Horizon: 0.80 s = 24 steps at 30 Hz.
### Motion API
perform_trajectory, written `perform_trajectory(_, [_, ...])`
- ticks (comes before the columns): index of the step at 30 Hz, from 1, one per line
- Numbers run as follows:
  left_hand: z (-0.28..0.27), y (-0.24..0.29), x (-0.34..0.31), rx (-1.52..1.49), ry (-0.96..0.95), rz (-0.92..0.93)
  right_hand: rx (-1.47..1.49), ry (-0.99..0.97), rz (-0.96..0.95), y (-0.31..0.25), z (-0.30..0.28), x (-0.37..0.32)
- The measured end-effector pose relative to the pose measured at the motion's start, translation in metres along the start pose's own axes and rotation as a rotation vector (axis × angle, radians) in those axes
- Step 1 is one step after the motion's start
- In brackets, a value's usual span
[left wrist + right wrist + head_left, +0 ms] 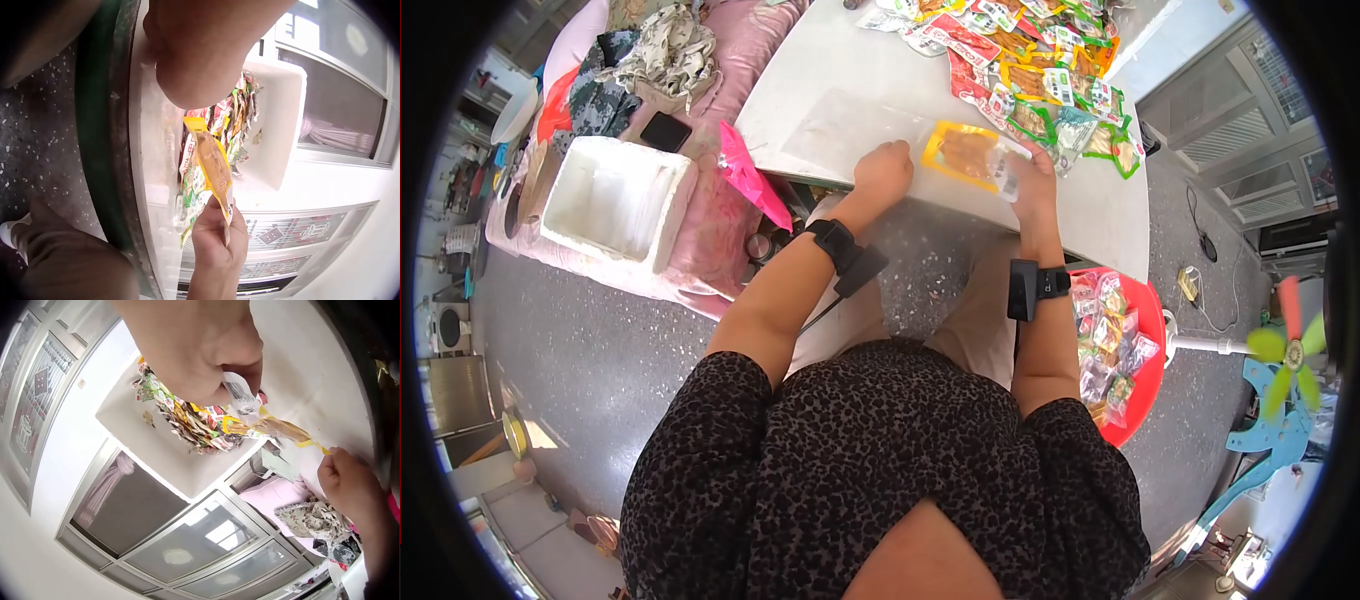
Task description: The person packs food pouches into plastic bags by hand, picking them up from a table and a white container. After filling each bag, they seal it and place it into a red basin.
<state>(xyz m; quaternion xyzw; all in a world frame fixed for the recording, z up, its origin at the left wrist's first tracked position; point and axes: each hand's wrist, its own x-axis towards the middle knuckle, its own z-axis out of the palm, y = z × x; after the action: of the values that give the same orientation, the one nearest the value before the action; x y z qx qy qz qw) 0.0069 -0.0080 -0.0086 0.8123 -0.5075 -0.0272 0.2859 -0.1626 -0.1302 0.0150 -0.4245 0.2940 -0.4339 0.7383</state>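
Observation:
A yellow-edged snack packet (966,152) with a clear window and brown food inside is held over the white table. My right hand (1034,185) grips its white end, thumb on top. Curled in close at the yellow end is my left hand (884,178); in the right wrist view, the left hand's fingertips (332,452) pinch that end's tip. The packet (214,164) is tilted and slightly bent in the left wrist view. Under and beside the left hand, a clear plastic sheet or bag (820,128) lies flat on the table.
Many colourful snack packets (1040,70) are heaped at the table's far right, by a white box (181,478). A red basin (1145,350) of packets stands below right. A foam box (675,215), a phone (665,131) and a pink bag (750,175) are to the left.

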Motion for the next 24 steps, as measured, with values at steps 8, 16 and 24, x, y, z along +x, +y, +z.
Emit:
perform_trajectory(8, [-0.002, -0.002, 0.001, -0.149, 0.008, -0.049, -0.017, 0.011, 0.147, 0.012, 0.000, 0.000])
perform_trajectory(16, [-0.007, -0.011, 0.004, -0.353, -0.066, -0.047, -0.021, -0.038, 0.123, 0.025, -0.005, 0.008])
perform_trajectory(24, [-0.019, 0.014, -0.005, -0.037, -0.019, 0.121, -0.059, -0.074, 0.152, 0.041, 0.044, -0.004])
